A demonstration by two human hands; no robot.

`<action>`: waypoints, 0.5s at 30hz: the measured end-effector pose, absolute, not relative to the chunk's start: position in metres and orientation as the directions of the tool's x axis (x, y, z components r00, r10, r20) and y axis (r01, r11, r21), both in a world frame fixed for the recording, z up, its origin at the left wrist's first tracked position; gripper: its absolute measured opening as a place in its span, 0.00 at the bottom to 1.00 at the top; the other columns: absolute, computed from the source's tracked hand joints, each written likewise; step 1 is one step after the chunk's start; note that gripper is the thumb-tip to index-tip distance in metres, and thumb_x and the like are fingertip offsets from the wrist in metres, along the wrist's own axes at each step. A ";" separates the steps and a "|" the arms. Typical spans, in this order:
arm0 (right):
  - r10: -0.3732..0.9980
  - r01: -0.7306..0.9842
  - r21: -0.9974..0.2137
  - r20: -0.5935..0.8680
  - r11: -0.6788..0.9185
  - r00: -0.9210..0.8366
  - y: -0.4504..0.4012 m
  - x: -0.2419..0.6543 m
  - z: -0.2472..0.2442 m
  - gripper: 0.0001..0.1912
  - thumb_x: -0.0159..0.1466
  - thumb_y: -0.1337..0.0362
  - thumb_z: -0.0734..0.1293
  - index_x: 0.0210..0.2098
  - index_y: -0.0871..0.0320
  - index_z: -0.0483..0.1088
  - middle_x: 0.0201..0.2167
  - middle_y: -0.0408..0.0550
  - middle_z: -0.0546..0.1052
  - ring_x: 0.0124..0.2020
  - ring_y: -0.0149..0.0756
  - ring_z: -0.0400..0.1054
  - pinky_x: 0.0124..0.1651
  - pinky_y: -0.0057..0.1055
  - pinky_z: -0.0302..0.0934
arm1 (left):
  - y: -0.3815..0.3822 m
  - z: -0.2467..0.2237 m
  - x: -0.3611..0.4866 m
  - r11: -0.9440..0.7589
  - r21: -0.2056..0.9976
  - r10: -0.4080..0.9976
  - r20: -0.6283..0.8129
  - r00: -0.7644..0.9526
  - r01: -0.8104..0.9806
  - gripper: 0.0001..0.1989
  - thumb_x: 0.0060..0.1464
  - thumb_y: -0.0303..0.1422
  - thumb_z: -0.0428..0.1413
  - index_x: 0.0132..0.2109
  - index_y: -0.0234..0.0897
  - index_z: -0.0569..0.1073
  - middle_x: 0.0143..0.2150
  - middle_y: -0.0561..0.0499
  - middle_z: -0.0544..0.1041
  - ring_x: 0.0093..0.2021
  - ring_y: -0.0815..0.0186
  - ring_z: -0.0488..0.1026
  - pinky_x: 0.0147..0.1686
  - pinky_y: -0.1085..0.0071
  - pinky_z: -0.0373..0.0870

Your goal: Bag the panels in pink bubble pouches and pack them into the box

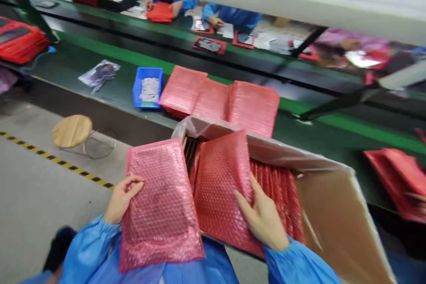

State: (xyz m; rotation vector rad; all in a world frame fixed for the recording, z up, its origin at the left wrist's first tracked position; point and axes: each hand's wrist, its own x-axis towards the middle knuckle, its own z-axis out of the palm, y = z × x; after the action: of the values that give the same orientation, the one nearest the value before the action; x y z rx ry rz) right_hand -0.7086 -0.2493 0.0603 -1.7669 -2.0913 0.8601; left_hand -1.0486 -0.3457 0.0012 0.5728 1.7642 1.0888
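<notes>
My left hand (124, 195) pinches the left edge of a pink bubble-wrap pouch (159, 204), held up in front of my body to the left of a cardboard box (336, 204). Inside the box, my right hand (264, 215) grips the right edge of another red bubble-wrap pouch (221, 186), thumb on its front face; its fingers are partly hidden behind it. That pouch leans at the left end of a tightly packed row of red pouches (278, 199) standing on edge. A clear plastic liner hangs over the box's rim.
Behind the box, stacks of pink pouches (254, 104) lie on the green bench (123, 93) beside a blue bin (148, 88) of small white pieces. A wooden stool (72, 131) stands at left. Co-workers in blue sleeves handle red pouches across the bench; a metal strut (336, 102) rises at right.
</notes>
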 end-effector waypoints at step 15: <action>0.788 0.962 -0.169 -0.553 0.213 -0.272 -0.214 -0.849 -0.057 0.37 0.61 0.76 0.59 0.66 0.78 0.40 0.37 0.67 0.77 0.38 0.51 0.74 0.39 0.39 0.68 | -0.349 0.005 -1.045 0.541 0.814 0.651 -0.564 -0.509 -0.210 0.27 0.24 0.52 0.69 0.29 0.36 0.77 0.31 0.50 0.77 0.33 0.62 0.71 0.35 0.71 0.67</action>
State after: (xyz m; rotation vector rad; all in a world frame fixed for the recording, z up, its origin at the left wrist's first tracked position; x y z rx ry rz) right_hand -0.8494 -0.2138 -0.0566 -2.0498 -2.6953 0.8751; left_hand -1.0448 -0.3490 0.0051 0.3645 1.8104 1.1143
